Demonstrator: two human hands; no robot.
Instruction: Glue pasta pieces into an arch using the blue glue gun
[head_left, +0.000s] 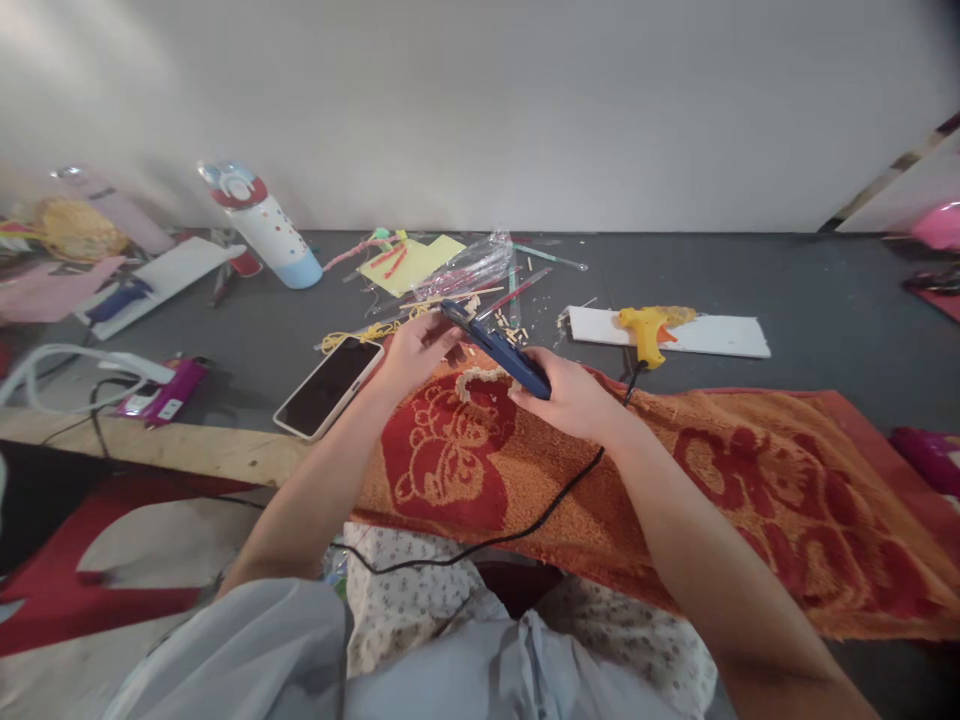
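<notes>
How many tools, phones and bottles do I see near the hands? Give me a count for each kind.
Blue tools: 1, the blue utility knife gripped by the right hand and touched by the left hand.
Glue guns: 1, yellow glue gun.
Phones: 1, smartphone.
Bottles: 1, white bottle.
Total: 4.

Over an orange towel (720, 480) with a red cartoon figure, the right hand (574, 395) holds a blue tool (499, 348) by its handle, while the left hand (416, 352) touches its front end. A phone (328, 386) lies dark-screened just left of the left hand. A yellow glue gun (646, 331) rests on a white board (716, 335) beyond the towel, its black cord (517, 530) trailing across the cloth.
</notes>
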